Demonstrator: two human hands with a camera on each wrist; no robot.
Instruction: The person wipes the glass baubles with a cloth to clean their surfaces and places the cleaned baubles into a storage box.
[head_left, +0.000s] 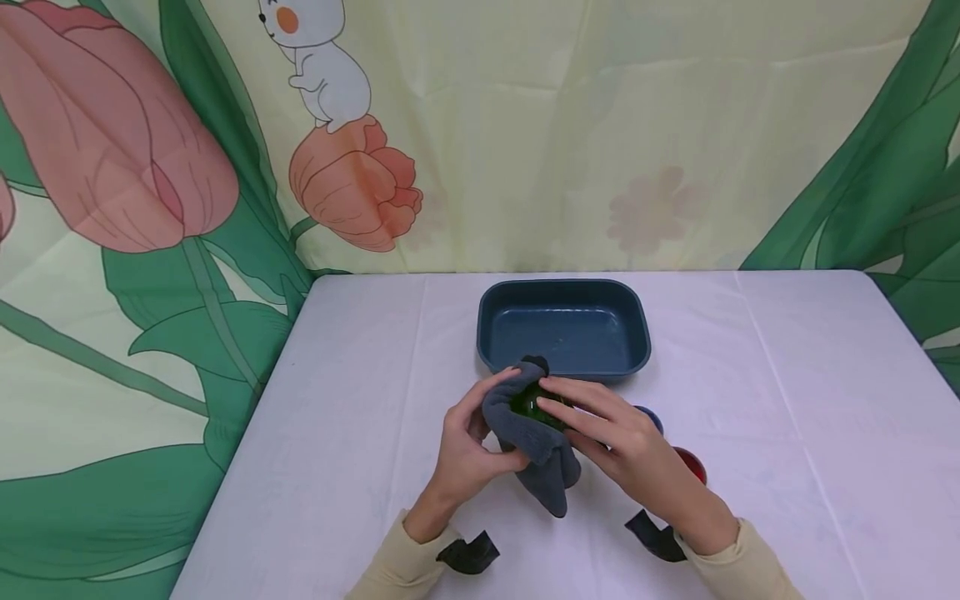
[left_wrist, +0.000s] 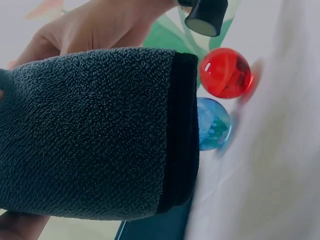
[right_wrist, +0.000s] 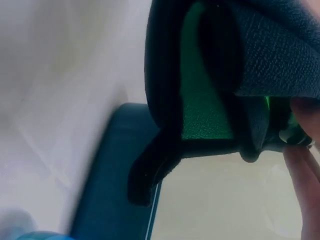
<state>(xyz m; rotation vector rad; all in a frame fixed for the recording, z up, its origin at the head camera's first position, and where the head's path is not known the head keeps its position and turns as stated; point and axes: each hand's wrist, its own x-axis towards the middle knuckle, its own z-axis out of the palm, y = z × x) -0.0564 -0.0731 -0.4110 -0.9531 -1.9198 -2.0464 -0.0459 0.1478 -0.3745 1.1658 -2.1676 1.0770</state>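
Note:
A dark grey-blue cloth is folded around a shiny green ball in front of me. My left hand grips the cloth from the left, thumb at the front and fingers behind. From the right, my right hand holds the ball with its fingers bent over the exposed side. The cloth fills much of the left wrist view and hides the ball there. In the right wrist view, green shows inside the folds, and fingertips touch the ball's edge.
A dark blue rectangular tray stands just beyond the hands. A clear blue ball and a clear red ball lie on the white tablecloth, partly hidden by my right hand in the head view. A printed curtain hangs behind.

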